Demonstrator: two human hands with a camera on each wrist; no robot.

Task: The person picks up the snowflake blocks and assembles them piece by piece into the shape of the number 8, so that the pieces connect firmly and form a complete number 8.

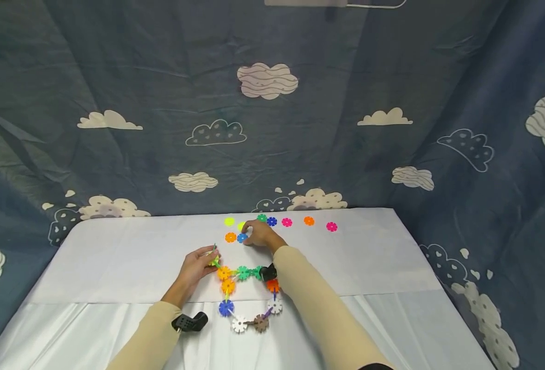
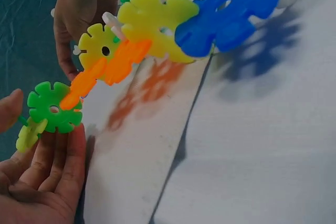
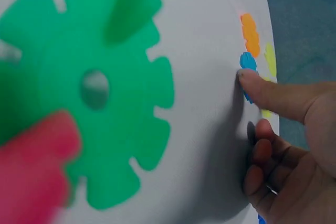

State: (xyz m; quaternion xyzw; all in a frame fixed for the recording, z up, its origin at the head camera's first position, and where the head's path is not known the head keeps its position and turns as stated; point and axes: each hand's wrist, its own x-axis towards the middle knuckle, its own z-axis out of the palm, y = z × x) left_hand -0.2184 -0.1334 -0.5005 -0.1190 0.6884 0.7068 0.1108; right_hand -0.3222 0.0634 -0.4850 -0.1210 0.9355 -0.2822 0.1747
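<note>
A chain of notched plastic flower discs (image 1: 228, 286), slotted together in many colours, forms a loop near the front of the table. My left hand (image 1: 195, 267) holds its upper left end, where a green disc (image 2: 44, 103) and a yellow-green disc (image 2: 30, 136) sit between thumb and fingers. Farther forward, my right hand (image 1: 262, 235) reaches over the loose discs. Its thumb touches a flat blue disc (image 3: 248, 60), while the other fingers bend loosely apart from it. A large green disc (image 3: 126, 145) of the chain fills the near part of the right wrist view.
Loose discs lie along the table's back: orange (image 1: 230, 237), yellow (image 1: 229, 221), green (image 1: 262, 218), dark blue (image 1: 271, 221), pink ones (image 1: 287, 222) and another orange. A white cloth (image 1: 129, 267) covers the table. Behind hangs a dark curtain (image 1: 161, 82) with cloud prints.
</note>
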